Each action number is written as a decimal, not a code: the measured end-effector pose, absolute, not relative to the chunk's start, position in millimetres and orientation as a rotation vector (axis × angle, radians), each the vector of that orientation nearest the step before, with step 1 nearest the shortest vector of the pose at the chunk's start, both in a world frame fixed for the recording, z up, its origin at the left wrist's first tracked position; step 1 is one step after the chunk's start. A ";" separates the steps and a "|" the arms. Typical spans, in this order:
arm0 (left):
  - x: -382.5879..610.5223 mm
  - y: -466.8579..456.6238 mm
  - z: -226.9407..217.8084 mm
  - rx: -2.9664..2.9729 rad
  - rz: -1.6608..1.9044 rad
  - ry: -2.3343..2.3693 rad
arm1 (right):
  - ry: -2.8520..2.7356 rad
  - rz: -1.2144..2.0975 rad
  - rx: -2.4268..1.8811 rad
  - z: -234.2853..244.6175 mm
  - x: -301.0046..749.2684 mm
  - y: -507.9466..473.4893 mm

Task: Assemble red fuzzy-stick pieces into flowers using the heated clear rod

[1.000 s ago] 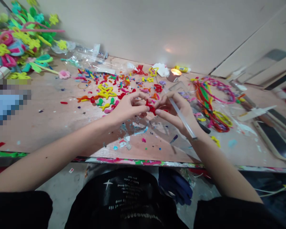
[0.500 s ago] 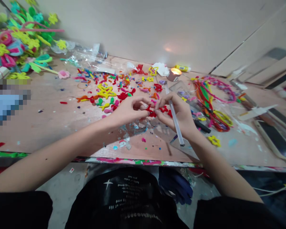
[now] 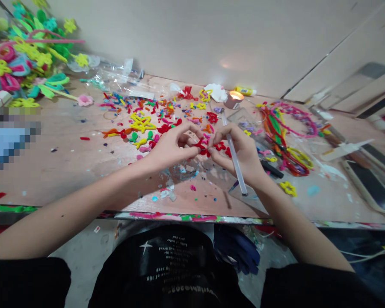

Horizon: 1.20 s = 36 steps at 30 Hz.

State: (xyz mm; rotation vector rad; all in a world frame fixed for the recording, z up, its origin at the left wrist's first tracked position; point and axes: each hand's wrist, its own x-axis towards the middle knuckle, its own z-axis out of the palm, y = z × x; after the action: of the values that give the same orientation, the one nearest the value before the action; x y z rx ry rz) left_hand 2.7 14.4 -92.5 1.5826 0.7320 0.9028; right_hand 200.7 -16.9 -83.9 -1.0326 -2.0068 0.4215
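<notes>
Two hands work above the wooden table (image 3: 51,171). The left hand (image 3: 171,147) and the right hand (image 3: 240,149) both pinch one red fuzzy shape (image 3: 200,147) between their fingertips, up off the table. The right hand also holds one clear glue stick (image 3: 234,160). One lit candle (image 3: 234,99) burns far ahead. One yellow star (image 3: 288,188) lies near the right hand.
</notes>
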 end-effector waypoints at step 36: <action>-0.9 18.2 -85.3 1.140 0.729 0.938 | -2.158 0.350 -1.161 -87.3 221.8 -7.0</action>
State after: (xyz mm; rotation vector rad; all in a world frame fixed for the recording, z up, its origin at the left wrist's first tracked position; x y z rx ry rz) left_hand -0.9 18.2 -85.3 1.1396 0.9378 0.7291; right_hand 221.8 -7.0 -87.3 -1.1611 -2.1579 0.3495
